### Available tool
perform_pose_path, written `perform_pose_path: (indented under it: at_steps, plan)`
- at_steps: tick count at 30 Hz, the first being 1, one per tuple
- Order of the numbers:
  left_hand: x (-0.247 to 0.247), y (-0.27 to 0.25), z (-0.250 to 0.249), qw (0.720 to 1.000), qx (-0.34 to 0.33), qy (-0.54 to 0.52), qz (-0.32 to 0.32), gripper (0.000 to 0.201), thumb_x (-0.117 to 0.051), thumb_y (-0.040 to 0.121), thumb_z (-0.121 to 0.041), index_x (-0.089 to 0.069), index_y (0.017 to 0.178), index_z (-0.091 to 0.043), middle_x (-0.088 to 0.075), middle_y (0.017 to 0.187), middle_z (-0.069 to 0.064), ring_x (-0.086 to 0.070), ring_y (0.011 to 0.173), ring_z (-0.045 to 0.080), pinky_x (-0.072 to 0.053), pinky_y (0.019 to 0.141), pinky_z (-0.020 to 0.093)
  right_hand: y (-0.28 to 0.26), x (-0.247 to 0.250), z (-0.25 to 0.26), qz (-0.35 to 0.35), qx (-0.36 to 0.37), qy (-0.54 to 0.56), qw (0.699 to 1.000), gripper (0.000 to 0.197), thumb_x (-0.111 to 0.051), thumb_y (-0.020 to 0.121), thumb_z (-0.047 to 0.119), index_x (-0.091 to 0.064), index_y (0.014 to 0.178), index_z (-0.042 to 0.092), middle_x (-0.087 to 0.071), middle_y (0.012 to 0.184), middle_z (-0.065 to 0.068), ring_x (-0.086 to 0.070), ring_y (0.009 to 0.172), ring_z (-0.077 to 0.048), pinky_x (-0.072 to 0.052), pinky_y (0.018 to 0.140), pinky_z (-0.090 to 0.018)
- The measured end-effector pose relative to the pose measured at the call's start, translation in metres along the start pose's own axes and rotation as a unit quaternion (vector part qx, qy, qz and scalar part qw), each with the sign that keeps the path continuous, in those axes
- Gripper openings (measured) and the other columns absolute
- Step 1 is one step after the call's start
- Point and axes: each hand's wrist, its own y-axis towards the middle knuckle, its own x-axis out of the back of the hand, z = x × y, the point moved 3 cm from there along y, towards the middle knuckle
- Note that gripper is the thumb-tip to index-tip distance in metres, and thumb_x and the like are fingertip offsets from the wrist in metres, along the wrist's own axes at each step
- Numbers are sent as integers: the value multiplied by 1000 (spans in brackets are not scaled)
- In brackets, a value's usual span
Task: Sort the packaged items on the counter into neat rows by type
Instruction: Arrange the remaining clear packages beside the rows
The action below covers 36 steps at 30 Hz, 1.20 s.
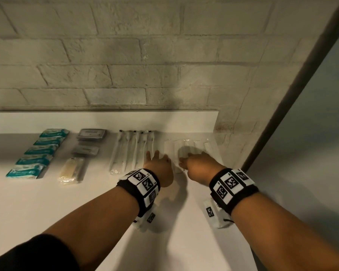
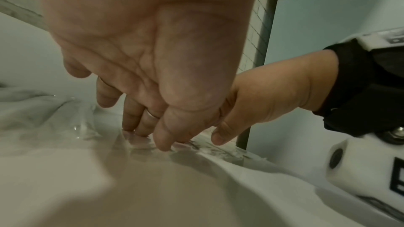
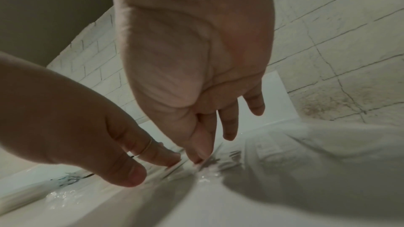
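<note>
On the white counter (image 1: 86,202) a row of clear-wrapped white comb packets (image 1: 186,147) lies at the right, next to a row of wrapped toothbrushes (image 1: 133,149). My left hand (image 1: 157,157) reaches between the two rows, its straight fingers (image 2: 131,122) touching crinkled clear wrapper (image 2: 207,151). My right hand (image 1: 192,159) is on the comb packets, and its thumb and forefinger (image 3: 201,153) meet on one packet's wrapper (image 3: 218,170) and pinch it. The other right fingers hang loose. One comb packet's near end (image 1: 178,170) shows between the hands.
Teal packets (image 1: 39,151) form a column at the far left, with grey sachets (image 1: 90,135) and a beige wrapped item (image 1: 71,170) beside them. A white ledge (image 1: 106,122) and a brick wall back the counter. A dark frame (image 1: 282,114) borders the right end.
</note>
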Motion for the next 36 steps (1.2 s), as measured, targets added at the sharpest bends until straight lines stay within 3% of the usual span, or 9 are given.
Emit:
perform_pose_path:
  at_steps: [5, 8, 11, 16, 21, 25, 29, 33, 36]
  plan:
    - [2, -3, -3, 999, -12, -21, -27, 67, -35, 92, -23, -9, 154, -12, -6, 162, 3, 6, 148, 33, 8, 115, 58, -9, 3, -5, -23, 0, 28, 999, 56, -38, 95, 12, -34, 148, 30, -20, 160, 8, -20, 147, -20, -17, 117, -48]
    - [0, -2, -13, 997, -62, -7, -50, 67, -39, 93, -25, -11, 153, -15, -11, 162, 1, 5, 148, 35, 8, 114, 57, -13, 1, -15, -25, -40, 38, 998, 53, -40, 93, 15, -40, 145, 27, -32, 155, 1, -28, 143, -22, -22, 116, -46]
    - [-2, 1, -18, 998, -64, 4, -23, 66, -39, 93, -23, -14, 153, -17, -13, 161, 0, 6, 148, 36, 9, 114, 58, -15, -4, -17, -16, -57, 37, 998, 49, -40, 92, 14, -46, 139, 23, -49, 141, -8, -44, 132, -27, -27, 112, -44]
    - [1, 2, -23, 997, -69, 7, -47, 65, -40, 93, -23, -15, 153, -17, -12, 161, 2, 6, 147, 37, 8, 114, 58, -18, -4, -26, -27, -49, 81, 995, 55, -38, 91, 11, -41, 144, 25, -40, 150, -2, -38, 138, -24, -14, 118, -44]
    - [7, 6, -46, 993, -113, 26, -36, 63, -38, 95, -28, -14, 153, -20, -11, 162, 1, 6, 147, 38, 10, 114, 57, -23, -6, -40, -18, -102, 92, 990, 45, -42, 90, 13, -55, 132, 22, -58, 133, -7, -52, 123, -29, -24, 116, -40]
    - [8, 8, -51, 994, -103, 34, -34, 62, -38, 94, -27, -19, 152, -21, -15, 161, 2, 7, 147, 40, 13, 113, 58, -20, -9, -42, -3, -91, 94, 991, 53, -41, 90, 12, -44, 141, 26, -51, 142, -5, -47, 129, -27, -20, 118, -42]
    - [15, 6, -60, 992, -117, 17, -46, 65, -36, 97, -38, -10, 154, -22, -9, 162, 3, 9, 147, 38, 11, 114, 55, -30, -5, -52, -26, -83, 119, 989, 50, -41, 95, 19, -42, 144, 28, -37, 153, 2, -38, 138, -26, -24, 117, -40]
    - [18, 7, -75, 987, -161, 21, -17, 68, -29, 97, -54, -4, 154, -28, -2, 163, -2, 13, 147, 35, 12, 116, 52, -33, -4, -68, -12, -147, 100, 984, 42, -44, 92, 15, -56, 132, 22, -58, 132, -6, -57, 117, -27, -47, 97, -35]
    - [18, 11, -77, 989, -148, 27, 0, 69, -29, 95, -58, -8, 154, -29, -3, 163, -4, 14, 147, 35, 13, 116, 52, -35, -4, -64, 12, -163, 94, 982, 38, -43, 91, 14, -58, 126, 18, -63, 121, -8, -61, 108, -28, -49, 87, -34]
